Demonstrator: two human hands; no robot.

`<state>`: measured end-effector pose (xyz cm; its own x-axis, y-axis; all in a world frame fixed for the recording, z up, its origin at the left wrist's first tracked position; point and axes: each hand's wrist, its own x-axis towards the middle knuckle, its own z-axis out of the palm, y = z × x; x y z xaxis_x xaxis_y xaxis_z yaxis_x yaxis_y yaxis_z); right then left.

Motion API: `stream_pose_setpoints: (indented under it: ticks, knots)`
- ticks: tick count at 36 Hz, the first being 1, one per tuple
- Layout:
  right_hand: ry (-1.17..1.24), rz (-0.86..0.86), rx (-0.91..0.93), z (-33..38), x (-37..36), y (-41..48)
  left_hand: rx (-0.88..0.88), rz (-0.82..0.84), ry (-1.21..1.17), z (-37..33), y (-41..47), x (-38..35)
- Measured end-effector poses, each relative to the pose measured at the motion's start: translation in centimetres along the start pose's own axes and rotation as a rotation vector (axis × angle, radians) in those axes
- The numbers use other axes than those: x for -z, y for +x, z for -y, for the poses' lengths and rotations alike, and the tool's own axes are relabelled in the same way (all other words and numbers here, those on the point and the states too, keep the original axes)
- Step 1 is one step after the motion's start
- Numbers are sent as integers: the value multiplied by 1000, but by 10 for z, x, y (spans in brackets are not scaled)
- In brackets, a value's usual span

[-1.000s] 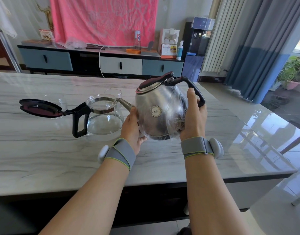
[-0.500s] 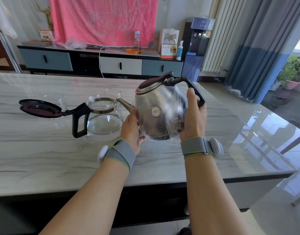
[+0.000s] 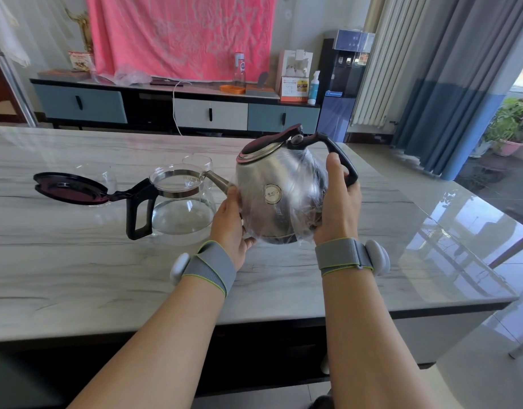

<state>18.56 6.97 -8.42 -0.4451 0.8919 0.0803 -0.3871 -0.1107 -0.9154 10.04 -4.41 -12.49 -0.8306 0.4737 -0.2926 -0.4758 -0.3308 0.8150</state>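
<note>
**Wrapped kettle held in both hands over the table**

A steel kettle (image 3: 272,202), covered in clear plastic film (image 3: 301,184), is held between two hands above the near part of a marble table (image 3: 77,261). It is tilted, with its dark lid (image 3: 263,143) turned towards the left. Whether its base touches the tabletop cannot be told.

The left hand (image 3: 229,222) is cupped against the lower left side of the kettle, just under the spout (image 3: 219,181), with the thumb laid up along the steel and the fingers curled beneath. The right hand (image 3: 337,208) is closed on the right side, behind the body, with its thumb raised beside the black handle (image 3: 340,157). A grey wristband is worn on each arm.

The spout is pointed at a glass pot (image 3: 183,214), which stands on the table just left of the kettle, and its tip is seen close to the pot's rim. The pot's hinged lid (image 3: 68,188) is swung open to the left. Two drinking glasses (image 3: 196,162) are set behind the pot. A sideboard (image 3: 106,104) and a pink cloth (image 3: 180,33) are seen against the far wall.
</note>
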Motion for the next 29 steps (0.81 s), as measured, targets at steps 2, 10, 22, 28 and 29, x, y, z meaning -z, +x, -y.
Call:
stream_pose_setpoints:
  ticks: [2,10,22,28,29]
  knots:
    - [1,6,3,-1,1,2,-3,1,-1,0,0,0]
    - [4,-1,6,-3,3,6,-5,-3,0,0,-1,-1]
    - [-3,-12,10,-2,3,4,14,9,-17,-1,-2,-2]
    - [8,-11,5,-2,2,4,16,14,-29,0,-2,-2]
    - [6,-6,5,-2,3,4,17,14,-27,0,-1,-1]
